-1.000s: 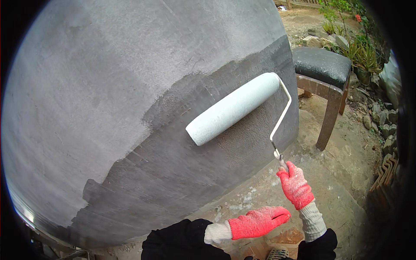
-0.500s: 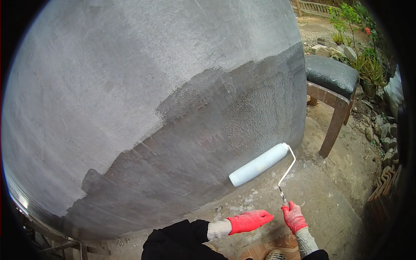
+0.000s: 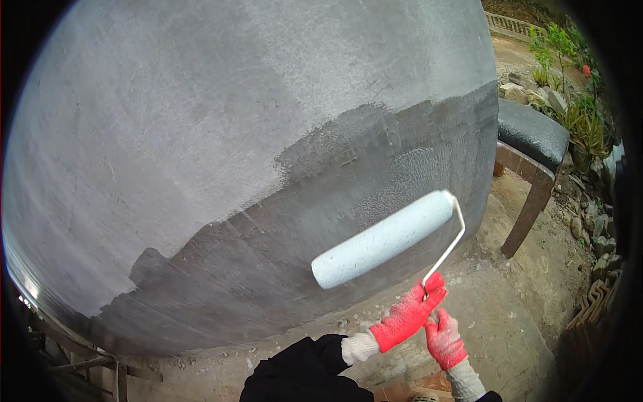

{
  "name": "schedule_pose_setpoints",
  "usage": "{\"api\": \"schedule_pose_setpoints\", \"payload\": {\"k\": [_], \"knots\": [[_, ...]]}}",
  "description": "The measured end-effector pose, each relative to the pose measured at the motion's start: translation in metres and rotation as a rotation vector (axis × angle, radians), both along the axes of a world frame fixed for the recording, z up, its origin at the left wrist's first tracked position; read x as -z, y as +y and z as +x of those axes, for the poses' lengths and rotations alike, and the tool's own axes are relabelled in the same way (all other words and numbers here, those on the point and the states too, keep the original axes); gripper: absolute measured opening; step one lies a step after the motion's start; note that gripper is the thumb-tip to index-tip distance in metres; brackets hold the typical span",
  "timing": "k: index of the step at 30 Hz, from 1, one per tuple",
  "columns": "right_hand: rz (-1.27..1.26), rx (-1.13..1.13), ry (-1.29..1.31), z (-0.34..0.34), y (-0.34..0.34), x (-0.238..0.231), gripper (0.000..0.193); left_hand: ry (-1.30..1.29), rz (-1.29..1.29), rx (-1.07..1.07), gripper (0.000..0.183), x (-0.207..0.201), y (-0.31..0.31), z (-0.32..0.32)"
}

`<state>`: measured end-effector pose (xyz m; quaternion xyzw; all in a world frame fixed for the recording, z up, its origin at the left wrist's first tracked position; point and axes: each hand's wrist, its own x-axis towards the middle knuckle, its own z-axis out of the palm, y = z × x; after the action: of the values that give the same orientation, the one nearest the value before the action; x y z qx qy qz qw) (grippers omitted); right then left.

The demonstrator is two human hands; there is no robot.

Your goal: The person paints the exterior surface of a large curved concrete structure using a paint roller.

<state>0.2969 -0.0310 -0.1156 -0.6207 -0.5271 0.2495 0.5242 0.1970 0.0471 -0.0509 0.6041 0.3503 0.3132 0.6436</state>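
Paint roller [image 3: 383, 239]: its pale cylinder is lying across the view in front of the dark band, sloping upward from left to right; whether it is touching the wall cannot be told.
Wire frame [image 3: 450, 249]: white, bending down from the cylinder's right end and running into the gloves.
Left hand [image 3: 410, 315]: wearing a red-palmed glove; closing around the lower end of the wire frame, fingers wrapping over it.
Right hand [image 3: 447, 340]: wearing a matching glove; clenching the roller's grip end just below the left hand, the grip itself being mostly hidden.
Roller relative to hands: the cylinder is sitting above and mostly to the left of both hands, well apart from the gloves; only the wire frame and grip are meeting them.
Wall [image 3: 167, 120]: curving, grey, showing a lighter upper zone.
Dark band [image 3: 261, 288]: covering the lower part, its upper edge running raggedly.
Stool [image 3: 529, 211]: standing right of the wall, wooden legs supporting a black padded seat [image 3: 532, 132].
Ground [image 3: 506, 301]: spreading bare and stained beneath the hands.
Plants [image 3: 559, 43]: growing at upper right, beside stones [image 3: 556, 100].
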Motion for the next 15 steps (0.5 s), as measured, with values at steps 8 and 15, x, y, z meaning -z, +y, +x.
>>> {"api": "schedule_pose_setpoints", "payload": {"k": [8, 15], "knots": [[-0.476, -0.184, 0.223, -0.028, -0.058, 0.084, 0.026, -0.045, -0.526, -0.105, 0.02, 0.09, -0.018, -0.043], [-0.414, -0.178, 0.116, -0.032, -0.033, 0.046, 0.026, 0.054, -0.42, -0.04, 0.022, 0.058, 0.005, -0.05]]}}
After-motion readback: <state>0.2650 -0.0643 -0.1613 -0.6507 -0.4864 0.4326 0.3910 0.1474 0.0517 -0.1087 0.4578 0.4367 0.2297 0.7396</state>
